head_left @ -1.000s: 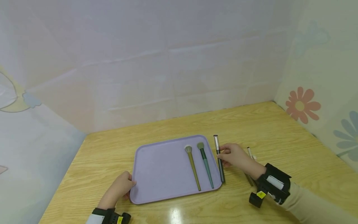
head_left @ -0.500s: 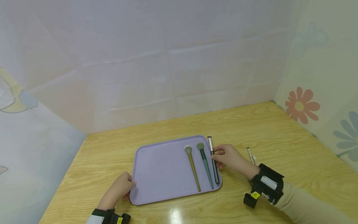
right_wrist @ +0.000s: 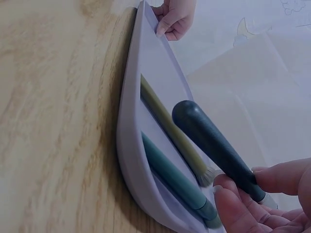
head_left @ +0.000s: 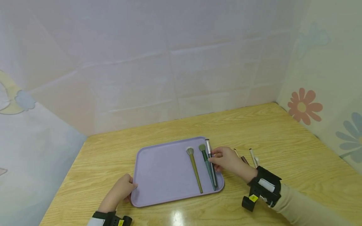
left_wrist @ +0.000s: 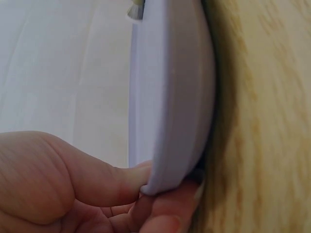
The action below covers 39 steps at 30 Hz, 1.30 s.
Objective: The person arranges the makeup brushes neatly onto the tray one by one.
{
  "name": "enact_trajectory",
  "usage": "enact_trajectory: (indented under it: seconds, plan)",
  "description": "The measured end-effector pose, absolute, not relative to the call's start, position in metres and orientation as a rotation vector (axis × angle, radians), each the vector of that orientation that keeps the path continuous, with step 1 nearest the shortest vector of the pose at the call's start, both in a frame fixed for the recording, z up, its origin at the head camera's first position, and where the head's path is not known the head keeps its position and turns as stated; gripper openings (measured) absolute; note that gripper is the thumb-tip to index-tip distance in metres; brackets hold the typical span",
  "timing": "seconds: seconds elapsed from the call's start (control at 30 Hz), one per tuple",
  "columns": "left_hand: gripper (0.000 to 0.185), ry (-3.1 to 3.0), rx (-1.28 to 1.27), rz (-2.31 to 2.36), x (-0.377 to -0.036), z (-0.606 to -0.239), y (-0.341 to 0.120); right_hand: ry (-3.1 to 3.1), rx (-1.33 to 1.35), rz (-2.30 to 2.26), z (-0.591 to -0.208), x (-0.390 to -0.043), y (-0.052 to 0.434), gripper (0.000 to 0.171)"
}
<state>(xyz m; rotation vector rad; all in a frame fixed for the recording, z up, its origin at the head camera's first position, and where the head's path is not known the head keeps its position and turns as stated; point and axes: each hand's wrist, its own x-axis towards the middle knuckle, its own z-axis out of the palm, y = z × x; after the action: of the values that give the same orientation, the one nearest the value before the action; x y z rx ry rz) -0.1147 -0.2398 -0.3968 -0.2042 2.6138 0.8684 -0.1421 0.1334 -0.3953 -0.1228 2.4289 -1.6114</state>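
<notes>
Pinching black brush (right_wrist: 221,149) w/ R hand (head_left: 226,159) over tray (head_left: 161,179), gripping it w/ L hand (head_left: 123,188), w/ olive brush (head_left: 195,169) & green brush (right_wrist: 172,175) in, slim items (head_left: 253,157) still out.

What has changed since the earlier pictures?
The right hand, holding the dark brush, moved left, carrying it from beside the tray to over its right side, near the green brush. The left hand still grips the tray's left edge; the tray, green brush and olive brush stayed put.
</notes>
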Motion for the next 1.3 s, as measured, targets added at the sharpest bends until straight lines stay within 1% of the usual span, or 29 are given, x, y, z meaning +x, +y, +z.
enact_trajectory:
  seconds: [0.27, 1.3]
  plan:
    - [0.013, 2.595, -0.226, 0.853, -0.116, -0.397, -0.24, 2.393, -0.147, -1.639, -0.395, -0.139, 0.132, 0.039]
    - [0.011, 2.611, -0.201, 0.884, -0.117, -0.398, -0.237, 2.373, -0.193, -1.638, -0.397, -0.139, 0.116, 0.038]
